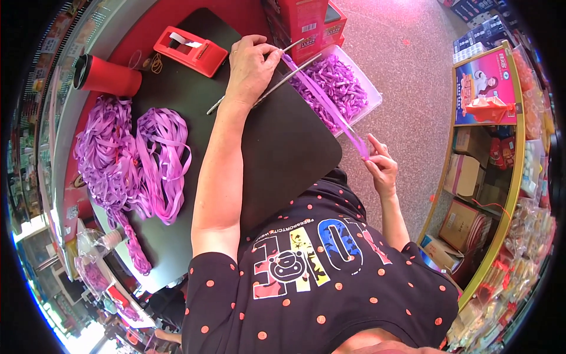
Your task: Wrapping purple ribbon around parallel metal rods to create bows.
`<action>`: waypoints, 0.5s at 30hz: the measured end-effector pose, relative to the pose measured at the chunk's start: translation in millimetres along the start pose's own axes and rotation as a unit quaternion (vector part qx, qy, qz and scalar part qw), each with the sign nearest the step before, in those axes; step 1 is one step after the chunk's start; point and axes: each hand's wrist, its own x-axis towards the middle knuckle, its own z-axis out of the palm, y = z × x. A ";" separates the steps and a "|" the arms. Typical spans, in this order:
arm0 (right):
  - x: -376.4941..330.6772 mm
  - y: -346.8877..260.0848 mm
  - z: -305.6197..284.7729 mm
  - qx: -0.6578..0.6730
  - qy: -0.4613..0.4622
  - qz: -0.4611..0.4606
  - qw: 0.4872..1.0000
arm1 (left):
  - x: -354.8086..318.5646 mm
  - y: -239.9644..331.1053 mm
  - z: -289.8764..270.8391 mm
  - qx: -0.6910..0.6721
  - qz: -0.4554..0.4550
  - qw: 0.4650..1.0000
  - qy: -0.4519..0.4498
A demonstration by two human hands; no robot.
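My left hand is closed in a pinch at the table's far edge, at one end of a purple ribbon and over a thin metal rod. A second metal rod lies beside it, partly hidden by my wrist. To the right, my right hand grips the ribbon's other end between thumb and fingers. The ribbon runs taut and slanting between both hands. Beneath it stands a white plastic bin full of small purple ribbon pieces. Large bundles of purple ribbon lie on the table at left.
The dark table reaches to my body. A red tape dispenser and a red tumbler stand at its far left. Red boxes rise behind the bin. A gold-edged shelf with packages stands at right.
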 end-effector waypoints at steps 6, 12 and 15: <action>-11.9 -8.6 -12.3 0.097 -0.025 -0.006 0.995 | 2.1 -6.1 5.1 -0.011 0.014 0.999 0.035; -24.1 -17.3 -8.0 0.116 0.030 0.122 0.985 | 1.6 -6.7 6.3 -0.005 0.014 0.999 0.031; -27.0 -25.7 -11.8 0.058 -0.001 0.067 0.996 | 1.9 -4.0 6.6 -0.012 0.017 0.999 0.035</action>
